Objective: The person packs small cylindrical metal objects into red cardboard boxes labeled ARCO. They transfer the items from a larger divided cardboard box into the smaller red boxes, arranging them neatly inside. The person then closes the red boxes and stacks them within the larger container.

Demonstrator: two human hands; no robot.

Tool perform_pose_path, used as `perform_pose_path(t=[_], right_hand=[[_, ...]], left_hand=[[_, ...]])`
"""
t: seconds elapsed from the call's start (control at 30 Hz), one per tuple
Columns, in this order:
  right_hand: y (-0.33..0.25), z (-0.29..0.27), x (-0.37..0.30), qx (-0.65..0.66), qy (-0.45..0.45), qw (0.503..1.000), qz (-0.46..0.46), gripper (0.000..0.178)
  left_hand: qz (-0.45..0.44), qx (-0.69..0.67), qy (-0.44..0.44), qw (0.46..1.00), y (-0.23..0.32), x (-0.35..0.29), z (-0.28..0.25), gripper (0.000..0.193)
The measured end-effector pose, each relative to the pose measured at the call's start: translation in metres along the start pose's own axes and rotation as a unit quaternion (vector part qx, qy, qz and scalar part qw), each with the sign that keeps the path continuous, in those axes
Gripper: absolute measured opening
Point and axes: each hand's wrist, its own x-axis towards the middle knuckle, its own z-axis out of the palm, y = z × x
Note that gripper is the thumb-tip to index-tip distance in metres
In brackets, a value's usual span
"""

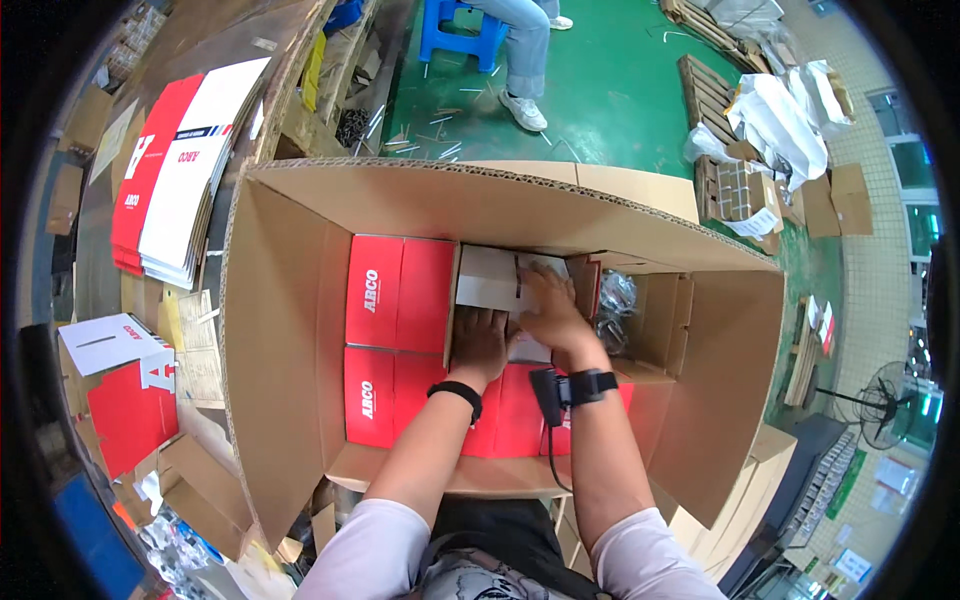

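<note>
A small box with a white top (486, 277) stands inside a big open cardboard carton (520, 205), among red boxes (372, 290). A narrow dark stripe crosses its white panel, and brown inner cardboard shows along its left side. My right hand (550, 310) lies over the white panel with its fingers spread. Just left and nearer to me, my left hand (482, 345) rests against the same box, fingers stretched forward and slightly apart. My hands partly hide the near part of the box. To its right sits a clear plastic bag (616, 305) with shiny contents.
Flat red-and-white box blanks (185, 170) are stacked on the table at left, with another blank (125, 400) nearer. The carton's raised flaps (715, 380) surround my arms. Beyond it are a blue stool (460, 35), a seated person's leg (525, 60) and a wooden pallet (705, 95).
</note>
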Motion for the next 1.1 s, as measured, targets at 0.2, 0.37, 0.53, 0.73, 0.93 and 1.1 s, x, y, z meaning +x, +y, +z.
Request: perform_pose_path(t=[0.2, 0.37, 0.53, 0.73, 0.93, 1.1], right_hand=[[-0.032, 0.011, 0.007, -0.058, 0.023, 0.994, 0.093, 0.028], [-0.013, 0.044, -0.028, -0.013, -0.015, 0.993, 0.12, 0.025], [-0.07, -0.039, -0.054, -0.062, 0.174, 0.978, 0.097, 0.045], [-0.063, -0.053, -0.059, -0.29, -0.005, 0.944, 0.159, 0.087], [-0.03, 0.023, -0.039, 0.149, 0.04, 0.978, 0.137, 0.064], [-0.021, 0.055, -0.037, 0.123, 0.174, 0.959, 0.186, 0.067]], left_hand=[[-0.014, -0.134, 0.03, 0.99, -0.01, -0.015, 0.008, 0.062], [0.047, 0.136, 0.029, 0.989, 0.003, 0.003, 0.004, 0.071], [0.002, 0.08, -0.118, 0.99, -0.004, 0.003, -0.011, 0.076], [0.009, 0.087, -0.153, 0.984, 0.008, 0.011, -0.024, 0.073], [-0.222, -0.4, -0.137, 0.878, 0.021, 0.02, -0.04, 0.07], [-0.414, -0.6, 0.003, 0.684, 0.053, 0.028, -0.03, 0.07]])
